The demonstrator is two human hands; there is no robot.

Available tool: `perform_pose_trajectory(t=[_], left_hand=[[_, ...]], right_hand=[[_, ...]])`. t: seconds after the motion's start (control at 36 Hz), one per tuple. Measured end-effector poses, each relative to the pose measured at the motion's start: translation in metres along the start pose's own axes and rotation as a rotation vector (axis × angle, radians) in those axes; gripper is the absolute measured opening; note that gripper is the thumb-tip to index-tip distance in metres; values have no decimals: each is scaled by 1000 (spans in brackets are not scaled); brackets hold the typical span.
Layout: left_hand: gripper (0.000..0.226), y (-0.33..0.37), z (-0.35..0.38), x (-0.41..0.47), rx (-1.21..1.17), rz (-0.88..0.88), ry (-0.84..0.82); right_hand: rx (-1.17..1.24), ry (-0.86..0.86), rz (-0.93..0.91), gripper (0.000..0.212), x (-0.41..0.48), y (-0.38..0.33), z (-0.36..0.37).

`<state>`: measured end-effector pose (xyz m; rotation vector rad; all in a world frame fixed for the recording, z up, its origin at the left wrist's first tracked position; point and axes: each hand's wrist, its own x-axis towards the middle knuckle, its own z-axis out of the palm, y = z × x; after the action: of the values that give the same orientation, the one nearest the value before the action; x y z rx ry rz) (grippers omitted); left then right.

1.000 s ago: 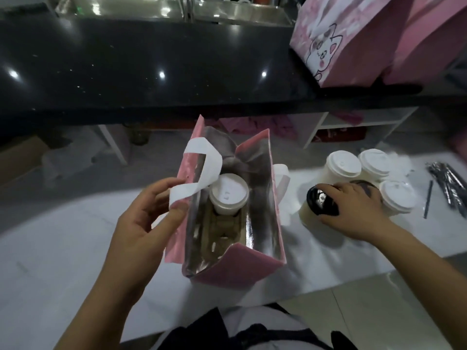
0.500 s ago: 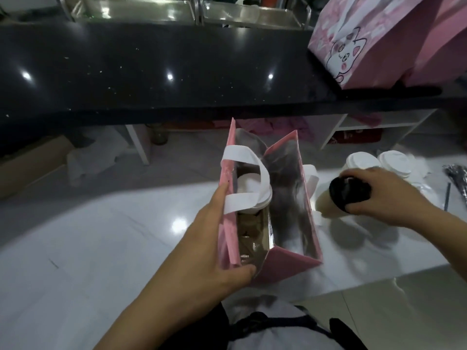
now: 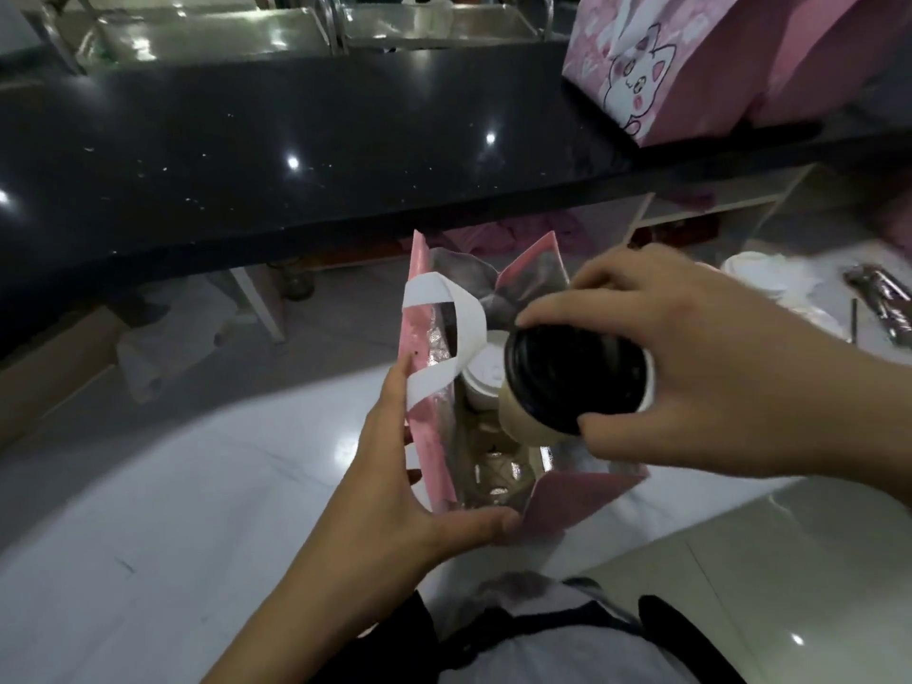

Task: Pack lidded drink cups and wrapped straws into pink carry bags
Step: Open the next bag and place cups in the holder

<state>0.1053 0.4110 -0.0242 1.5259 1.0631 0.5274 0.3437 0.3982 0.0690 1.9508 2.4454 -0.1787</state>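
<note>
A pink carry bag (image 3: 427, 436) with a foil lining and white handles stands open on the white counter. A white-lidded cup (image 3: 486, 375) sits inside it at the far end. My right hand (image 3: 691, 367) grips a cream cup with a black lid (image 3: 575, 377) by its rim and holds it tilted over the bag's mouth. My left hand (image 3: 395, 486) clasps the bag's near left corner, thumb on the front edge. More white-lidded cups (image 3: 755, 271) stand to the right, partly hidden by my right arm. Wrapped straws (image 3: 883, 303) lie at the far right.
A black counter (image 3: 296, 155) runs across the back above the white counter (image 3: 172, 510). Two larger pink bags (image 3: 691, 56), one printed with a cat, stand on it at the upper right. Steel trays (image 3: 207, 32) sit behind it.
My right hand lifted the black-lidded cup off the counter and carried it left over the bag's opening. My left hand slid from the handle down to the bag's near corner.
</note>
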Motion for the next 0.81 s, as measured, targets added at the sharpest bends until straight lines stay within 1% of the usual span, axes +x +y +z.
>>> perform_pose_trajectory(t=[0.03,0.06,0.08,0.14,0.28,0.33,0.39,0.53,0.61,0.69,0.81], left_hand=[[128,-1,1,0,-11,12,-7],[129,-1,2,1,-21,27,-17],[130,-2,2,2,-24,39,-32],[132,-3,2,3,-19,37,-72],[129,-8,-4,1,-36,-12,-119],[129,-9,-8,0,-45,-18,-120],[129,-10,-11,0,-52,-22,-119],[125,-15,-15,2,-28,1,-102],[120,-15,-14,3,-27,6,-109],[120,-14,-13,3,-14,8,-122],[116,-12,-12,4,-4,23,-113]], right_hand=[[16,-69,35,73,5,-18,-8],[46,-65,-27,73,7,-15,6],[58,-136,-34,72,11,-16,14],[39,-198,-23,68,23,-12,21],[11,-316,-58,77,44,-5,59],[-19,-352,-41,77,48,-5,66],[-48,-391,-68,77,52,-8,76],[-96,-427,-101,72,59,-12,100],[-98,-441,-105,64,60,-14,109],[-98,-445,-115,57,60,-14,117],[-101,-474,-104,62,60,-14,121]])
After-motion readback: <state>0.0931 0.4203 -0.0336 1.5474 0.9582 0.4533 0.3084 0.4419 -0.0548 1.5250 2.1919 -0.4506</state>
